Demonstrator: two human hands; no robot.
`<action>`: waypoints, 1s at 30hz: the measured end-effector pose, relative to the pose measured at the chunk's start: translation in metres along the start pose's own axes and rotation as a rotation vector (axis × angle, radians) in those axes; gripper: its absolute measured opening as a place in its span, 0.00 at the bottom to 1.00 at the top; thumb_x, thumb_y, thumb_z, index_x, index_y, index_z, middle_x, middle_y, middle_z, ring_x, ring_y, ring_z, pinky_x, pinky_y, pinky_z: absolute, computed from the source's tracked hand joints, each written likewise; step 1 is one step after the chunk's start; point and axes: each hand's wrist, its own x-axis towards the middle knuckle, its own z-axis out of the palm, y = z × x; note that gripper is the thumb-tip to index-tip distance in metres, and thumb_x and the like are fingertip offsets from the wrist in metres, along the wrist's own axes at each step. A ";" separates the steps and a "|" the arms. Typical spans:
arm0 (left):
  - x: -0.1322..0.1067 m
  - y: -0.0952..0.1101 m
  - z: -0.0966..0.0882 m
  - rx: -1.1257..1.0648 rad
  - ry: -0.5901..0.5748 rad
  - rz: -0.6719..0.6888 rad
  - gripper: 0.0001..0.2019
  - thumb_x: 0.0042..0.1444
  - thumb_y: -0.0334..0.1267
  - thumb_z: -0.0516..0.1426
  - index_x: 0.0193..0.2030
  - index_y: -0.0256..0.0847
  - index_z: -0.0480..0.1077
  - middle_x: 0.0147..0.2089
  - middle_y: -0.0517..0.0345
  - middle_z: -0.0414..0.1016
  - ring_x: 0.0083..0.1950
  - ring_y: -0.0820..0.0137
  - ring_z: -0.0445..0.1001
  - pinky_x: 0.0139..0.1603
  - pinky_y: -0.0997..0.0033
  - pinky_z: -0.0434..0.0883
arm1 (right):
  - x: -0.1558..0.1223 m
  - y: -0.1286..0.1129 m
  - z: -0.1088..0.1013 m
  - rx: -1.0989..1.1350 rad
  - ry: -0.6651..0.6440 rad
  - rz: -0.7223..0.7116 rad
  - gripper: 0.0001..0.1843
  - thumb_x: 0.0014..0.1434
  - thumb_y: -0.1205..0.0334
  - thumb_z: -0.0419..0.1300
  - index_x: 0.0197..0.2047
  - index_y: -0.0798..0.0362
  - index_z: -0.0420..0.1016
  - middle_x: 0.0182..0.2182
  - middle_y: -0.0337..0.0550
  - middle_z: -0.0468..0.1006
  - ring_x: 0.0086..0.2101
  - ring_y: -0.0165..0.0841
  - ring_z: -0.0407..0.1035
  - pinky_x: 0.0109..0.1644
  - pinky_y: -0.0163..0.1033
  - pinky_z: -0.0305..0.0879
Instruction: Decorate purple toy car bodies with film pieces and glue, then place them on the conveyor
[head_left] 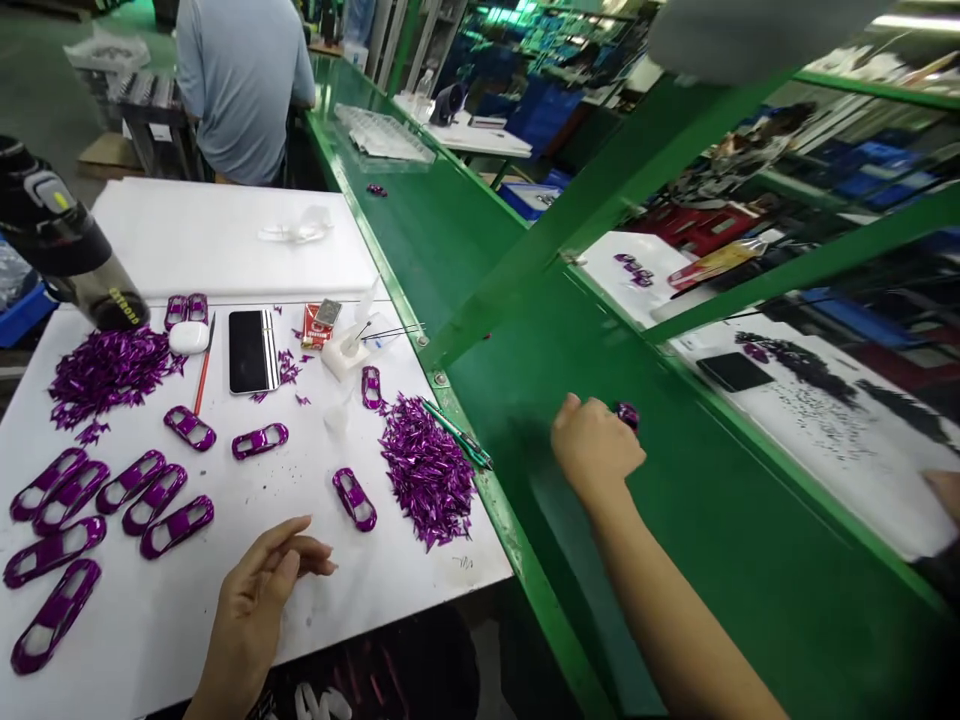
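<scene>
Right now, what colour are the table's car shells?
The car shells are purple, clearest in the head view.

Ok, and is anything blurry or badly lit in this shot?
In the head view: white table brightly lit; pile of purple pieces full of glints; another person's hand at the right edge smeared; grey shape at the top soft; lower right corner falling into darkness.

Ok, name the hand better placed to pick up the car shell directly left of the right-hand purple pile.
Probably the left hand: it looks empty, over the white table, close to that car shell. The right hand is out over the green belt, beside a purple piece.
</scene>
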 end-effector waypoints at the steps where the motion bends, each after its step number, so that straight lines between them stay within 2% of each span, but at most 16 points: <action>1: 0.001 -0.002 -0.001 -0.005 0.011 -0.001 0.19 0.61 0.53 0.66 0.53 0.44 0.81 0.43 0.52 0.83 0.44 0.63 0.82 0.54 0.61 0.80 | 0.009 -0.011 0.010 0.013 -0.042 -0.004 0.20 0.72 0.50 0.64 0.31 0.52 0.71 0.29 0.47 0.74 0.36 0.49 0.75 0.45 0.55 0.72; 3: 0.005 -0.005 -0.005 -0.011 0.003 -0.003 0.19 0.61 0.52 0.67 0.52 0.44 0.81 0.42 0.51 0.83 0.44 0.64 0.81 0.54 0.62 0.81 | 0.031 -0.039 0.030 0.064 -0.138 -0.037 0.13 0.71 0.55 0.68 0.39 0.55 0.76 0.36 0.44 0.77 0.41 0.44 0.75 0.52 0.53 0.72; 6: 0.010 -0.007 -0.012 -0.001 -0.039 -0.007 0.20 0.59 0.51 0.68 0.52 0.42 0.82 0.43 0.49 0.83 0.44 0.62 0.81 0.54 0.61 0.81 | 0.061 -0.081 0.048 0.153 -0.188 -0.061 0.13 0.73 0.54 0.69 0.48 0.56 0.77 0.46 0.47 0.77 0.46 0.45 0.74 0.55 0.54 0.71; 9: 0.011 -0.005 -0.011 -0.011 -0.050 0.000 0.19 0.60 0.51 0.68 0.52 0.42 0.82 0.42 0.50 0.82 0.43 0.63 0.81 0.54 0.61 0.81 | 0.074 -0.109 0.044 0.251 -0.174 -0.102 0.16 0.74 0.51 0.67 0.47 0.57 0.77 0.46 0.47 0.76 0.42 0.41 0.74 0.52 0.50 0.73; 12: 0.009 -0.002 -0.005 -0.042 -0.032 0.006 0.18 0.60 0.51 0.67 0.50 0.41 0.82 0.40 0.51 0.81 0.42 0.64 0.81 0.52 0.62 0.81 | 0.061 -0.117 0.023 0.315 -0.094 -0.147 0.19 0.74 0.48 0.64 0.40 0.57 0.76 0.37 0.46 0.77 0.35 0.41 0.74 0.46 0.49 0.73; 15: 0.004 0.000 0.002 -0.046 -0.007 0.015 0.19 0.62 0.53 0.66 0.49 0.40 0.82 0.41 0.48 0.83 0.42 0.61 0.82 0.52 0.58 0.80 | 0.013 -0.113 -0.010 0.306 0.071 -0.133 0.27 0.71 0.37 0.59 0.38 0.55 0.75 0.29 0.51 0.76 0.32 0.50 0.74 0.42 0.55 0.72; 16: 0.003 0.000 0.004 -0.032 -0.014 0.021 0.20 0.62 0.54 0.65 0.50 0.39 0.82 0.43 0.47 0.83 0.44 0.59 0.83 0.54 0.56 0.80 | -0.013 -0.112 -0.024 0.295 0.124 -0.131 0.30 0.70 0.32 0.58 0.38 0.54 0.74 0.28 0.52 0.75 0.31 0.53 0.74 0.40 0.57 0.72; 18: 0.000 -0.001 0.006 -0.001 -0.067 0.041 0.22 0.63 0.55 0.64 0.54 0.39 0.81 0.49 0.43 0.84 0.47 0.55 0.83 0.55 0.52 0.80 | -0.080 -0.115 -0.052 0.299 0.198 -0.219 0.33 0.64 0.26 0.62 0.39 0.52 0.75 0.27 0.50 0.76 0.28 0.52 0.74 0.32 0.52 0.71; 19: -0.001 -0.001 0.006 0.002 -0.104 0.052 0.24 0.63 0.55 0.64 0.58 0.40 0.79 0.52 0.42 0.83 0.49 0.54 0.83 0.54 0.51 0.80 | -0.119 -0.121 -0.064 0.313 0.160 -0.306 0.30 0.64 0.28 0.65 0.39 0.50 0.75 0.29 0.47 0.77 0.28 0.49 0.75 0.29 0.47 0.70; 20: -0.002 -0.002 0.005 -0.008 -0.145 0.055 0.27 0.62 0.55 0.65 0.62 0.41 0.76 0.56 0.40 0.82 0.50 0.53 0.83 0.54 0.51 0.80 | -0.158 -0.130 -0.074 0.373 0.081 -0.475 0.23 0.69 0.36 0.67 0.40 0.49 0.76 0.30 0.45 0.78 0.26 0.46 0.75 0.25 0.43 0.68; 22: 0.000 -0.001 0.000 -0.044 -0.211 0.029 0.31 0.62 0.54 0.66 0.67 0.43 0.71 0.60 0.39 0.79 0.53 0.54 0.82 0.55 0.54 0.80 | -0.227 -0.154 -0.084 0.529 -0.132 -0.727 0.07 0.78 0.57 0.60 0.47 0.50 0.74 0.28 0.41 0.76 0.23 0.40 0.72 0.23 0.41 0.69; 24: 0.003 0.001 -0.007 -0.092 -0.229 -0.042 0.31 0.61 0.51 0.67 0.67 0.42 0.69 0.57 0.40 0.81 0.53 0.58 0.82 0.56 0.59 0.79 | -0.270 -0.180 -0.085 0.595 -0.238 -0.882 0.08 0.78 0.70 0.53 0.55 0.56 0.72 0.32 0.47 0.77 0.28 0.43 0.74 0.30 0.44 0.74; 25: 0.006 0.003 -0.011 -0.127 -0.215 -0.084 0.29 0.61 0.49 0.68 0.65 0.42 0.69 0.54 0.43 0.82 0.51 0.61 0.82 0.54 0.62 0.79 | -0.279 -0.191 -0.084 0.629 -0.288 -0.919 0.11 0.78 0.72 0.51 0.57 0.58 0.71 0.34 0.49 0.77 0.30 0.43 0.74 0.32 0.45 0.75; 27: 0.010 0.008 -0.016 -0.256 -0.162 -0.160 0.28 0.60 0.46 0.69 0.62 0.42 0.66 0.49 0.48 0.82 0.46 0.66 0.82 0.46 0.69 0.79 | -0.274 -0.205 -0.080 0.709 -0.400 -0.905 0.10 0.80 0.69 0.52 0.56 0.57 0.74 0.38 0.51 0.78 0.34 0.44 0.75 0.35 0.45 0.76; 29: 0.013 0.012 -0.020 -0.378 -0.124 -0.164 0.31 0.59 0.45 0.70 0.64 0.43 0.62 0.48 0.50 0.81 0.42 0.68 0.81 0.36 0.72 0.78 | -0.247 -0.211 -0.073 0.752 -0.463 -0.795 0.09 0.80 0.63 0.57 0.46 0.51 0.77 0.37 0.47 0.77 0.34 0.41 0.74 0.36 0.43 0.74; 30: 0.014 0.013 -0.020 -0.418 -0.121 -0.148 0.31 0.59 0.45 0.69 0.64 0.44 0.61 0.48 0.51 0.80 0.41 0.68 0.80 0.33 0.73 0.76 | -0.229 -0.213 -0.067 0.752 -0.433 -0.710 0.11 0.78 0.60 0.59 0.41 0.50 0.77 0.35 0.44 0.77 0.32 0.40 0.73 0.36 0.43 0.73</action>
